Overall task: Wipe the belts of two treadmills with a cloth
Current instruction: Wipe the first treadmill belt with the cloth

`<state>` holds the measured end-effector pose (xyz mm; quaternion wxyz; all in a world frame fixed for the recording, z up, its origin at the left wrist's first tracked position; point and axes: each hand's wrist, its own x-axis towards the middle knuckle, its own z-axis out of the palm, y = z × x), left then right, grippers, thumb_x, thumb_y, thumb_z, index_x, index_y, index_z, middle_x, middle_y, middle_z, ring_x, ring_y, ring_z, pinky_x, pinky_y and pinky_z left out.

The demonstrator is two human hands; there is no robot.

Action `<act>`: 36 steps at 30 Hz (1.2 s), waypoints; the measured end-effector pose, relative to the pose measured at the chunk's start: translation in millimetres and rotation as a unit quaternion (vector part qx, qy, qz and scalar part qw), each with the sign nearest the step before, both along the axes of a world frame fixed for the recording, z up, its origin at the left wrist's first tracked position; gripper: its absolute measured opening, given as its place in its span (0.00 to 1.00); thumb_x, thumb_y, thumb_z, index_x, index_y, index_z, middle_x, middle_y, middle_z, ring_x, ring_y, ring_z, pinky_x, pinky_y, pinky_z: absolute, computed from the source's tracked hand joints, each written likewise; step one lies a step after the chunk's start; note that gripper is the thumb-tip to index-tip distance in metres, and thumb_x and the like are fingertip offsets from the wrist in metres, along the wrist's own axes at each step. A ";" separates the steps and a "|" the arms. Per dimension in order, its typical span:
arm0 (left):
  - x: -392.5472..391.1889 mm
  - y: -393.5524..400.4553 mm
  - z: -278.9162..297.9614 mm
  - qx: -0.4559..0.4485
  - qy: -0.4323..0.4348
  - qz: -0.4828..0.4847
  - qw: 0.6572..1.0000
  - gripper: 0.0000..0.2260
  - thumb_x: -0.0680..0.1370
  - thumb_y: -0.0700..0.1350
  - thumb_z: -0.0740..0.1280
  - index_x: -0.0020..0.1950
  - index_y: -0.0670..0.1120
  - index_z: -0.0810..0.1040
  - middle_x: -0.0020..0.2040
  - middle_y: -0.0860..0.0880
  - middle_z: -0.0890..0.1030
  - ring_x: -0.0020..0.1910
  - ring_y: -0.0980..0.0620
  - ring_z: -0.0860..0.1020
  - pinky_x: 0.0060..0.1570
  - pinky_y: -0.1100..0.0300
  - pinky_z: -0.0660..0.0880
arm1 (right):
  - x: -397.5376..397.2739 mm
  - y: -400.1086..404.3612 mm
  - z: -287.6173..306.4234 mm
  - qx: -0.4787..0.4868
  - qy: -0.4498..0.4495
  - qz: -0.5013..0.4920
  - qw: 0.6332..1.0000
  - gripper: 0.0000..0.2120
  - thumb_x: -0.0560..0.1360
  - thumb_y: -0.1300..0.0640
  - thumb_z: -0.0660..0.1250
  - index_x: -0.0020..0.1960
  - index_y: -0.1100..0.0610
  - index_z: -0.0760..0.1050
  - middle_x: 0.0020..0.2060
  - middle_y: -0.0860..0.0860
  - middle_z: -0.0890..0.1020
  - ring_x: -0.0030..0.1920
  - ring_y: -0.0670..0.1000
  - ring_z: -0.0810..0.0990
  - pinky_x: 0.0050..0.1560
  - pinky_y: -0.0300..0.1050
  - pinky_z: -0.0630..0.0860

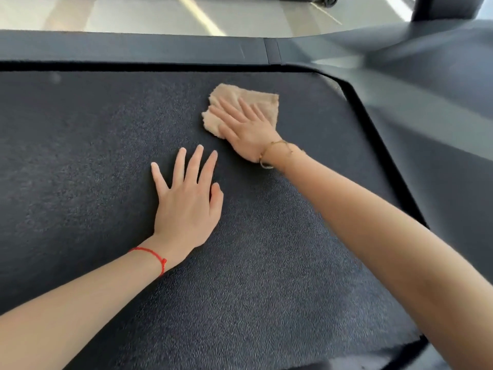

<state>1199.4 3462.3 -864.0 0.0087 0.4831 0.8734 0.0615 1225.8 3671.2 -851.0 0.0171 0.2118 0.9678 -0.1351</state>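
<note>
Beige cloth [241, 108] lies on belt [80, 156] near its far edge, right hand [248, 129] pressing it w/ flat fingers. Left hand [186, 201] flat on belt nearer, holding nothing. Judging: mid-wipe; 2nd treadmill unseen.

Bare forearms, a red string bracelet [157, 259] on the left wrist, a thin gold bangle [269, 153] on the right.
</note>
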 end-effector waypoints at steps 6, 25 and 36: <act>1.7 0.7 0.1 -0.008 0.007 0.006 1.000 0.28 0.80 0.54 0.42 0.81 0.51 0.53 0.81 0.48 0.55 0.80 0.44 0.51 0.72 0.29 0.51 | 37.5 88.0 3.0 0.042 -0.001 -0.126 0.991 0.24 0.84 0.44 0.43 0.80 0.42 0.48 0.80 0.46 0.49 0.80 0.56 0.46 0.78 0.55 0.40; 3.2 1.4 1.7 0.015 -0.013 0.004 1.000 0.29 0.79 0.55 0.41 0.81 0.52 0.53 0.81 0.50 0.54 0.80 0.46 0.49 0.73 0.30 0.47 | 101.7 121.5 9.0 0.028 -0.027 -0.220 0.975 0.25 0.83 0.41 0.43 0.79 0.39 0.47 0.80 0.43 0.46 0.80 0.57 0.43 0.77 0.53 0.36; 1.9 1.6 -3.5 0.059 -0.027 0.002 0.998 0.25 0.82 0.51 0.52 0.80 0.52 0.57 0.80 0.49 0.57 0.80 0.45 0.51 0.73 0.29 0.46 | 196.0 -48.6 5.2 0.006 0.019 -0.156 0.988 0.24 0.83 0.43 0.44 0.79 0.37 0.46 0.78 0.36 0.45 0.79 0.53 0.39 0.77 0.53 0.35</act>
